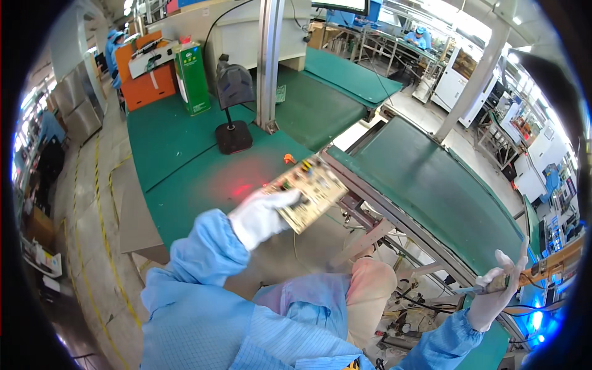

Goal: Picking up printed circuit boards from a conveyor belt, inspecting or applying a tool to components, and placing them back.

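Observation:
My left hand (262, 216), in a white glove, is closed on the near-left edge of a tan circuit board (314, 194). The board is tilted, held above the front edge of the green bench, with small components showing on its face. Far to the right is my right hand (498, 283), also gloved, thumb and forefinger spread apart. A thin greenish-grey thing lies across its palm; whether it is gripped I cannot tell. Beside that hand runs an orange-brown bar (555, 262). Beyond the board, a dark scanner (235, 86) on a stand casts red light onto the bench.
A small orange piece (288, 158) lies just behind the board. Past the scanner are a green can (192, 80), an orange bin (148, 89) and a metal post (268, 61). A green conveyor belt (425, 185) runs along the right. Cables hang below it. Other people work farther off.

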The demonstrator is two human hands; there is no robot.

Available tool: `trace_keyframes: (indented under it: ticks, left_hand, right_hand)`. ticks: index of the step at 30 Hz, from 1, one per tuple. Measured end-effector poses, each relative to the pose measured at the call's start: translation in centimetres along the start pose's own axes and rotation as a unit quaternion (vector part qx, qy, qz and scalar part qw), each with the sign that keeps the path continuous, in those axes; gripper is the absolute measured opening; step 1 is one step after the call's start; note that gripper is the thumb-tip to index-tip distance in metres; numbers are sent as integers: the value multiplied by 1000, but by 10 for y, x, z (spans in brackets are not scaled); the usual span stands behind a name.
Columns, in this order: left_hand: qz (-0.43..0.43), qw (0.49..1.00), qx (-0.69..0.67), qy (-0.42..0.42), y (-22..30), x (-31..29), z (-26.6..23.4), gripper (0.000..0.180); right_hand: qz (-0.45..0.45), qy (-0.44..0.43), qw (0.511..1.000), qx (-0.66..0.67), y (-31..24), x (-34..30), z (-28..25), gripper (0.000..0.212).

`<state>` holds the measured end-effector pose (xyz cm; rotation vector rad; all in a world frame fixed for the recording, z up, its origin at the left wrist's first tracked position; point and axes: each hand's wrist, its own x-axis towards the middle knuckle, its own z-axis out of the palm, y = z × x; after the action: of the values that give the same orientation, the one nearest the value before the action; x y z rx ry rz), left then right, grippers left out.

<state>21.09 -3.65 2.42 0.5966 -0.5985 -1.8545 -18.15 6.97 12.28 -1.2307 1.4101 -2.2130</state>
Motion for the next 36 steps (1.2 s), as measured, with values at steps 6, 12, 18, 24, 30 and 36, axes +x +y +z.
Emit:
trace_keyframes:
  ticks: [6,12,18,24,30,36]
  left_hand:
    - [-147,974,-20,-172,-77,51,47,52]
    - [-221,947,36,-231,-141,69,86,40]
    - [-200,899,199,-335,-165,63,115,57]
    - [-261,911,48,-315,-189,61,129,49]
    - [-271,913,111,-285,-182,55,128,42]
    - [-268,890,165,-331,-191,45,125,45]
  right_hand:
    - [2,-18,1000,7,2,2,1,62]
    - [15,-11,999,35,-3,-5,15,60]
    - [-5,-40,999,30,2,-5,9,58]
    - [-9,-5,999,-32,-5,-10,16,63]
    - [-20,-90,993,74,9,5,11,63]
    - [-63,-55,996,-11,23,2,8,60]
